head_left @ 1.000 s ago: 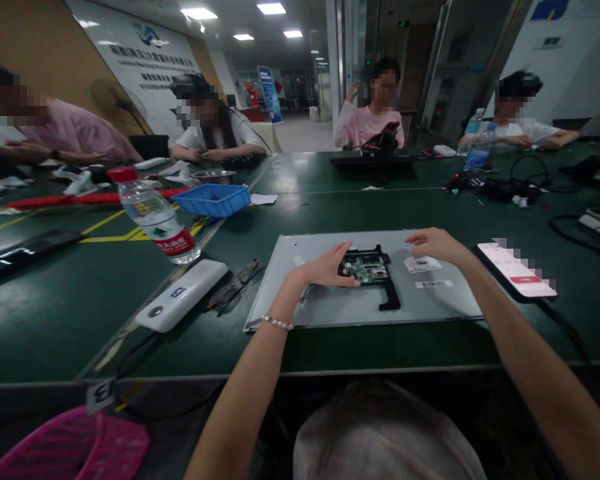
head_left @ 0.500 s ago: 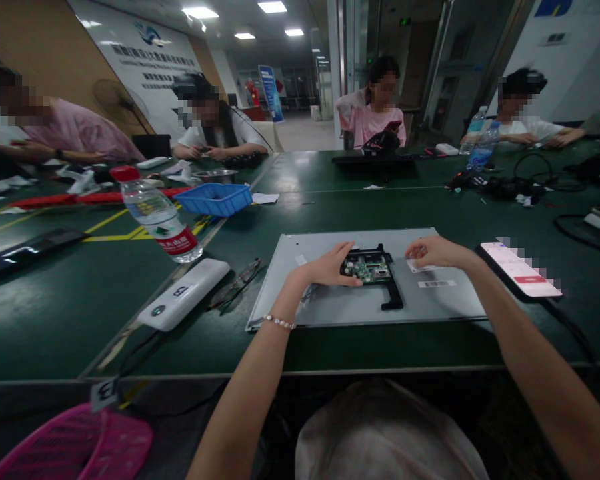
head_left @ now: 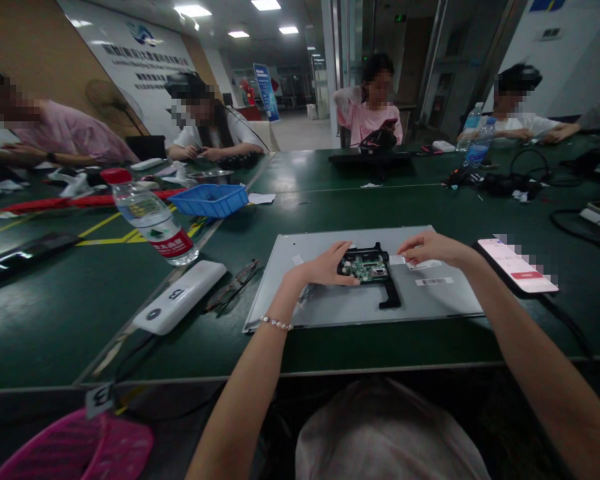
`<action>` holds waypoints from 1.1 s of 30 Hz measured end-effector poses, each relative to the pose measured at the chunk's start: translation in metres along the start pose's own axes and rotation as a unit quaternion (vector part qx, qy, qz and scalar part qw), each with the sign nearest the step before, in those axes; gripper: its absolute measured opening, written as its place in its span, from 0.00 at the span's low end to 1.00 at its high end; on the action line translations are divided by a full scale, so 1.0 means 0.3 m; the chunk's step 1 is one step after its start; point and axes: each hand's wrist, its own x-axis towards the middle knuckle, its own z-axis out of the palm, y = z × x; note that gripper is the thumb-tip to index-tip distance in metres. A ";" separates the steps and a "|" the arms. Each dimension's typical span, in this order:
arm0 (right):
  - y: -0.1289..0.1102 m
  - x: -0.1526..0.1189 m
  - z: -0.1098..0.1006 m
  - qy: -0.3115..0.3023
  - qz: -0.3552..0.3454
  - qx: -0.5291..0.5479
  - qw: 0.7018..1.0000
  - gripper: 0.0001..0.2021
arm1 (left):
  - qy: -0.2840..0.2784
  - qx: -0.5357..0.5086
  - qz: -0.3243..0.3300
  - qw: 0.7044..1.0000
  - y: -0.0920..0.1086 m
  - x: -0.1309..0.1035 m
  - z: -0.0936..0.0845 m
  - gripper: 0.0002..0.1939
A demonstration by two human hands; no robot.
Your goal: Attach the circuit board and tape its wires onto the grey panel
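A grey flat panel (head_left: pixel 325 313) lies on the green table in front of me. On it sits a green circuit board (head_left: pixel 367 268) in a black bracket (head_left: pixel 391 293). My left hand (head_left: pixel 327 265) grips the left side of the board and bracket, fingers at the far edge and thumb at the near edge. Just right of the bracket, my right hand (head_left: pixel 427 248) pinches a small pale strip (head_left: pixel 397 260) by its right end. The strip's left end meets the bracket's edge; whether it is stuck there I cannot tell. A white label (head_left: pixel 434 281) is below that hand.
A phone (head_left: pixel 517 265) lies right of the panel. To the left are eyeglasses (head_left: pixel 234 285), a white power bank (head_left: pixel 180 297), a water bottle (head_left: pixel 153 220) and a blue basket (head_left: pixel 211 201). A pink basket (head_left: pixel 125 437) stands below the table edge. Several people sit around the table.
My right hand has moved slightly left, closer to the bracket, and the pale strip now shows between its fingertips and the board. My left hand keeps its grip.
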 end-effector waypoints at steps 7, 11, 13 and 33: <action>-0.003 0.019 0.050 -0.046 0.009 -0.032 0.998 0.11 | -0.005 -0.003 -0.001 1.000 0.005 0.002 -0.003 0.56; 0.006 0.037 0.057 -0.047 -0.017 -0.093 0.994 0.10 | -0.003 0.003 -0.002 1.000 -0.002 0.006 0.001 0.57; 0.013 0.045 0.060 -0.045 -0.029 -0.111 0.992 0.10 | -0.001 0.006 -0.001 1.000 -0.006 0.007 0.004 0.57; 0.005 0.051 0.089 -0.028 -0.050 -0.111 0.992 0.16 | -0.003 0.013 -0.003 1.000 -0.011 0.010 0.002 0.57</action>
